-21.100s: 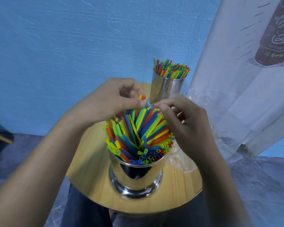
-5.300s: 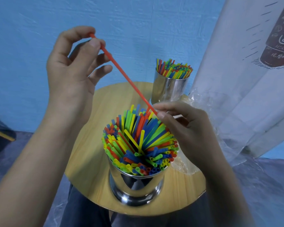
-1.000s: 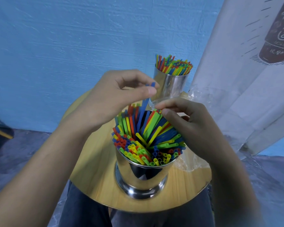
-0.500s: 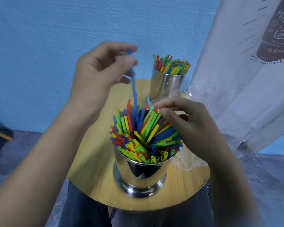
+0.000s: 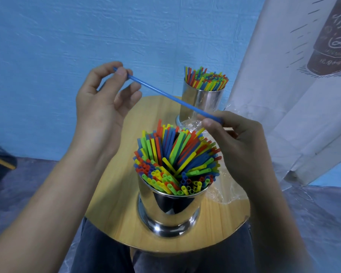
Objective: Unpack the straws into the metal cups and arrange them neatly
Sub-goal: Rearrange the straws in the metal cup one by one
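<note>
A near metal cup [image 5: 169,211] stands on the round wooden table [image 5: 114,196], packed with leaning coloured straws [image 5: 175,156]. A far metal cup [image 5: 202,101] at the table's back holds upright straws. My left hand [image 5: 104,103] pinches the upper end of a single blue straw [image 5: 165,94] between thumb and forefinger, raised above the table. My right hand [image 5: 238,142] pinches the straw's lower end just above the near cup's back right rim. The blue straw is fully out of the cup and slopes down to the right.
Clear plastic wrapping [image 5: 224,192] lies crumpled on the table at the right, partly under my right hand. A white printed cloth [image 5: 295,85] hangs at the right. A blue wall stands behind the table. My knees sit under the table's front edge.
My left hand has drawn the blue straw up and out of the near cup and swung it leftward. My right hand now pinches its lower end instead of resting on the bundle.
</note>
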A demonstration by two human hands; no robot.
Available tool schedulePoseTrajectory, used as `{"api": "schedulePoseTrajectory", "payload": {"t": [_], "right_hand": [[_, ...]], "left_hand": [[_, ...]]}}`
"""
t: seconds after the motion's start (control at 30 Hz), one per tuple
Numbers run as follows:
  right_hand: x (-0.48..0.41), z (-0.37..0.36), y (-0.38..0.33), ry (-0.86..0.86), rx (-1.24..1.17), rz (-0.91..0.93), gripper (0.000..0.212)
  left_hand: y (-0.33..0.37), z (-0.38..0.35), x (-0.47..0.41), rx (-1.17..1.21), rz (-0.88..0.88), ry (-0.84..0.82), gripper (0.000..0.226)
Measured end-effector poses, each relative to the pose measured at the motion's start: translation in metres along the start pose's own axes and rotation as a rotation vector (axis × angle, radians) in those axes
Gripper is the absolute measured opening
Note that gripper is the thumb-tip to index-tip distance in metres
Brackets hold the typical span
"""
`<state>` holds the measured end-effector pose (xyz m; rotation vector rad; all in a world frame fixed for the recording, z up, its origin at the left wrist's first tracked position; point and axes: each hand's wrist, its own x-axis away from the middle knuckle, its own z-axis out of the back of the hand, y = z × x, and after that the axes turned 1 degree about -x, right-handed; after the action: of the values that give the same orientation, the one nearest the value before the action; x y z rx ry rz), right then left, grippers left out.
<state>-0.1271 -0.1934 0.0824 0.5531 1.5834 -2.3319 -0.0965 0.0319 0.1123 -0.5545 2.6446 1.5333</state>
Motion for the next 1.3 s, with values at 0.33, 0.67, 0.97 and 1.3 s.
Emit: {"api": "schedulePoseTrajectory", "payload": {"t": [0.33,0.67,0.97,1.3], "right_hand": [[0.002,0.01,-0.009,0.25,-0.411,-0.035,0.018],[0.0,0.011,-0.009,0.371,-0.254,0.091,0.016],[0.004,0.0,-0.004,0.099,-0.038,0.059,0.009],[0.004,0.002,0.0,-0.012,0.002,0.104,0.011]], "left_hand": [[-0.002,0.004,-0.001,-0.695,0.205,-0.324,0.012],[-0.009,-0.002,0.006,-1.037,0.169,-0.642,0.014],[-0.014,-0.003,0.007,-1.048,0.107,-0.577,0.017],[-0.015,-0.003,0.007,-1.013,0.05,-0.56,0.007]]}}
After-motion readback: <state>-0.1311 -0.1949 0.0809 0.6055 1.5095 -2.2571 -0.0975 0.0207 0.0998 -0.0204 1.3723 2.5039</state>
